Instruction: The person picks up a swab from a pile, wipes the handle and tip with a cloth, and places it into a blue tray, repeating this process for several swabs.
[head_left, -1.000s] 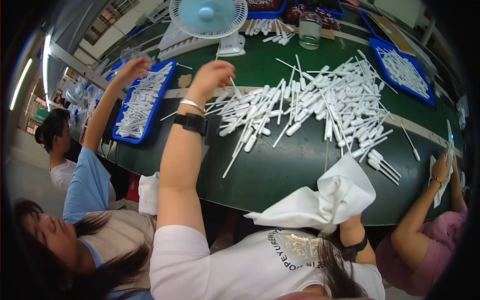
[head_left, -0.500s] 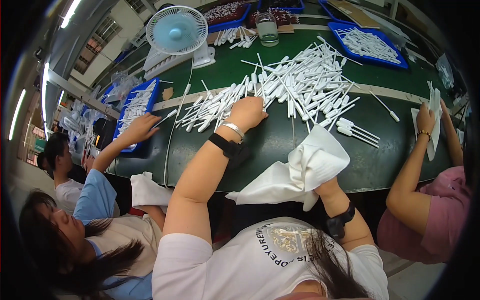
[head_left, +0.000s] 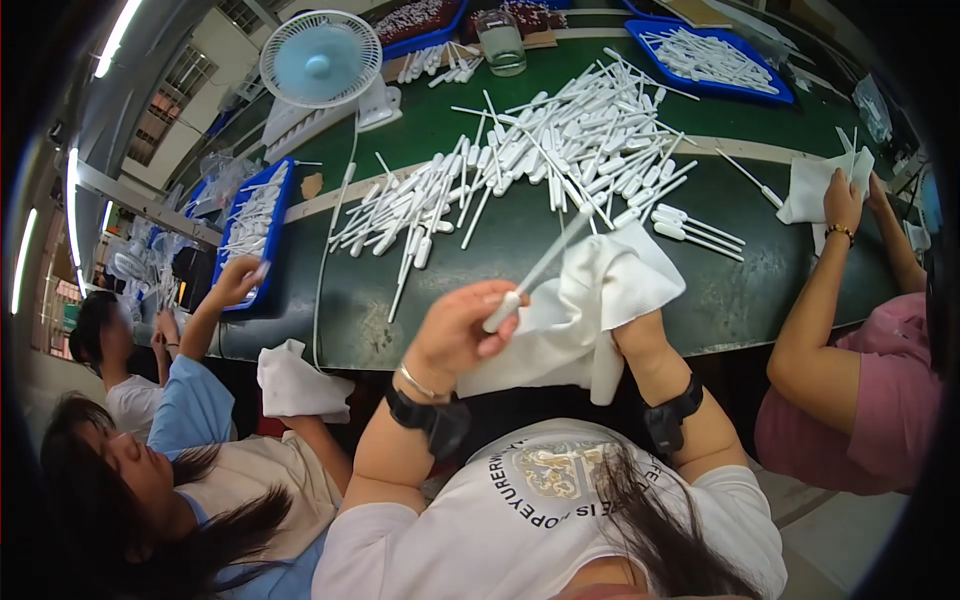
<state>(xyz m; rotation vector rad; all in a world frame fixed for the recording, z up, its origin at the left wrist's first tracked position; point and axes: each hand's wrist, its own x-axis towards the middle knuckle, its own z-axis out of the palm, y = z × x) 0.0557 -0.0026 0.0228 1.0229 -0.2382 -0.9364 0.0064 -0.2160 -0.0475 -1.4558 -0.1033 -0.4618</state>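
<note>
My left hand [head_left: 465, 330] is closed on a white plastic stick [head_left: 552, 258], gripping its thick rounded end between thumb and fingers. The stick's thin end slants up and away to the right, beside a white cloth [head_left: 625, 270]. This cloth is draped and bunched over my right hand [head_left: 636, 332], which holds it up near the table's front edge; its fingers are hidden under the folds. Beyond both hands spreads a loose pile of similar white sticks [head_left: 560, 140], each with a thick end and a thin stem.
Blue trays of sticks stand at the left [head_left: 288, 195] and back right [head_left: 788, 92]. A fan [head_left: 318, 65] and a glass jar [head_left: 502, 45] are at the back. Co-workers sit on both sides; the right one's hands [head_left: 845, 195] hold a white cloth. A cable [head_left: 330, 250] crosses the table.
My left hand has come back from the pile toward me, now with a stick in it. The right co-worker's cloth has spread out, and the left co-worker's hand has drawn nearer.
</note>
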